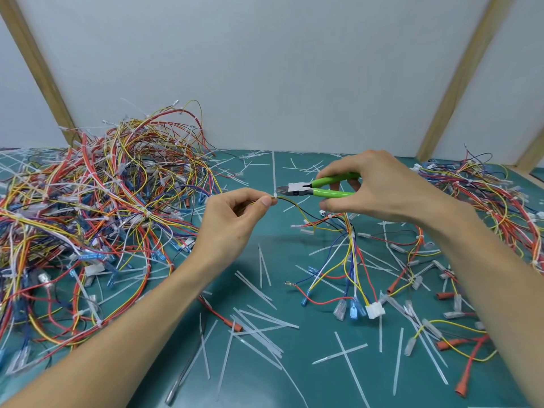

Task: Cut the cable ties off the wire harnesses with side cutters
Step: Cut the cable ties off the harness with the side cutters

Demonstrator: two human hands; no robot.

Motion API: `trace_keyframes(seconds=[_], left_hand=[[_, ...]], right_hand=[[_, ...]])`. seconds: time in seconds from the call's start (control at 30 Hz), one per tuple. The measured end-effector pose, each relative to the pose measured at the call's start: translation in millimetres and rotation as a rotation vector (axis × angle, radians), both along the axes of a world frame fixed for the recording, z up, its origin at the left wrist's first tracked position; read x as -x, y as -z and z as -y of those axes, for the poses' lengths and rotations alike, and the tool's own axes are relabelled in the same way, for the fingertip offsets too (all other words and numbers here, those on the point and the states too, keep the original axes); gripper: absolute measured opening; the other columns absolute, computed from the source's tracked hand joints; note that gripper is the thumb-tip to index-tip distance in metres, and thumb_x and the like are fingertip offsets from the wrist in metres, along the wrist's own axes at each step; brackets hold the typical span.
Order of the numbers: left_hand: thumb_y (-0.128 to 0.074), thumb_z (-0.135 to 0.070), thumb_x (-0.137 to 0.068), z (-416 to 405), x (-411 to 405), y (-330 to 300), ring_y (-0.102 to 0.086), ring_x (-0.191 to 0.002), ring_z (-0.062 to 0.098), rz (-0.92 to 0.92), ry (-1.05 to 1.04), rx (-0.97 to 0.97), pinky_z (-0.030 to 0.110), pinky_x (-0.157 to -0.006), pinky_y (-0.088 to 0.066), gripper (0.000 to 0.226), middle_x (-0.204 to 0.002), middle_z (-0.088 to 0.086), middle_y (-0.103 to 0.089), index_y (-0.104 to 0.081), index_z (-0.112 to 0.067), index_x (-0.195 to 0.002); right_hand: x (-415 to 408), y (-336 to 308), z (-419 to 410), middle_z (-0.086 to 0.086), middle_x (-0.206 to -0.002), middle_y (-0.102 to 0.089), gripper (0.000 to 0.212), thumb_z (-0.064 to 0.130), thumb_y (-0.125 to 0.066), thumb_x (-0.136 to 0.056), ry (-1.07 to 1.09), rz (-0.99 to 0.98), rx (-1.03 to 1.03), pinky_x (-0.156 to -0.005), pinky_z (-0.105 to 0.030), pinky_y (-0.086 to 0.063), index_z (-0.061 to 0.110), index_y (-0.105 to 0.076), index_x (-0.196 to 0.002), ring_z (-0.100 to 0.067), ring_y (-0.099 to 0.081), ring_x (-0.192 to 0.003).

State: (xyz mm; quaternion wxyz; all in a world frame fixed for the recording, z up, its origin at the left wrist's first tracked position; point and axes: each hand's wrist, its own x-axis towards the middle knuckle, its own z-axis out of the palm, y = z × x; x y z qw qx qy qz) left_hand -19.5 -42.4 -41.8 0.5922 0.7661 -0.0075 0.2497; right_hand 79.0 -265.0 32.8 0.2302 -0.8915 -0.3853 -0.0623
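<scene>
Fingers of the left hand (235, 214) pinch a thin multicoloured wire harness (347, 231) beside its white cable tie (275, 196); right hand (382, 192) grips green-handled side cutters (316, 188), tip touching that tie.

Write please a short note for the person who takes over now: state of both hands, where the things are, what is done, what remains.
Left hand: pinches a thin wire bundle just beside a white cable tie.
Right hand: grips the green side cutters, tips at that tie, not yet cut.
Done: many cut tie strips lie on the green mat; loose harnesses lie at far right.
Left: cut this tie, then the big tangled pile on the left, where ties are still on.
</scene>
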Motion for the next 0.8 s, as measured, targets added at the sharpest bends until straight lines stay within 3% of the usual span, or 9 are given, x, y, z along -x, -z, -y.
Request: trace_keyframes(seconds=[0.13, 0.23, 0.37, 0.53, 0.63, 0.8], left_hand=[[-0.068, -0.018, -0.095, -0.2, -1.2, 0.7, -0.043, -0.071, 0.016, -0.005, 0.000, 0.011, 0.028, -0.061, -0.029, 0.017, -0.073, 0.023, -0.062, -0.077, -0.027, -0.083], [-0.068, -0.017, -0.095, -0.8, -1.7, 2.1, -0.042, -0.071, 0.017, -0.007, 0.008, 0.011, 0.029, -0.065, -0.028, 0.017, -0.076, 0.032, -0.060, -0.077, -0.026, -0.083], [-0.068, -0.018, -0.095, -0.5, -2.2, 3.5, -0.039, -0.071, 0.018, -0.007, 0.029, 0.003, 0.028, -0.064, -0.025, 0.014, -0.072, 0.012, -0.054, -0.077, -0.021, -0.085], [-0.067, -0.018, -0.096, -0.3, -1.2, 2.5, -0.035, -0.068, 0.018, -0.002, 0.022, -0.010, 0.029, -0.061, -0.022, 0.016, -0.069, 0.010, -0.050, -0.076, -0.022, -0.084], [-0.067, -0.019, -0.096, -0.4, -0.5, 3.0, -0.032, -0.064, 0.017, 0.002, 0.013, -0.028, 0.026, -0.055, -0.022, 0.017, -0.065, 0.009, -0.044, -0.076, -0.023, -0.083], [-0.066, -0.020, -0.097, -0.7, -0.8, 5.5, -0.028, -0.059, 0.009, 0.004, 0.002, -0.046, 0.018, -0.050, -0.020, 0.019, -0.061, 0.005, -0.039, -0.077, -0.023, -0.081]], right_hand=[[1.0, -0.9, 0.8, 0.021, -0.088, -0.070, 0.025, 0.049, -0.081, -0.074, -0.006, -0.009, 0.006, -0.071, -0.040, -0.050, 0.046, -0.075, -0.098, -0.017, -0.051, -0.068], [2.2, -1.8, 0.0, 0.022, -0.088, -0.070, 0.025, 0.048, -0.080, -0.074, -0.010, -0.014, 0.008, -0.071, -0.040, -0.050, 0.045, -0.075, -0.099, -0.018, -0.051, -0.069], [4.3, -0.5, -3.1, 0.025, -0.085, -0.069, 0.028, 0.049, -0.080, -0.073, -0.002, -0.007, 0.023, -0.070, -0.038, -0.050, 0.045, -0.076, -0.101, -0.013, -0.049, -0.066], [5.8, -0.6, -3.6, 0.028, -0.081, -0.067, 0.025, 0.048, -0.079, -0.073, 0.011, -0.013, 0.035, -0.068, -0.037, -0.049, 0.048, -0.076, -0.098, -0.014, -0.049, -0.066], [5.5, -0.3, -2.7, 0.028, -0.071, -0.063, 0.023, 0.046, -0.079, -0.073, 0.022, -0.031, 0.035, -0.060, -0.032, -0.041, 0.049, -0.077, -0.096, -0.010, -0.044, -0.061], [7.1, -0.5, -2.2, 0.015, -0.065, -0.063, 0.017, 0.049, -0.079, -0.074, 0.021, -0.113, 0.026, -0.056, -0.029, -0.037, 0.051, -0.078, -0.091, -0.007, -0.042, -0.058]])
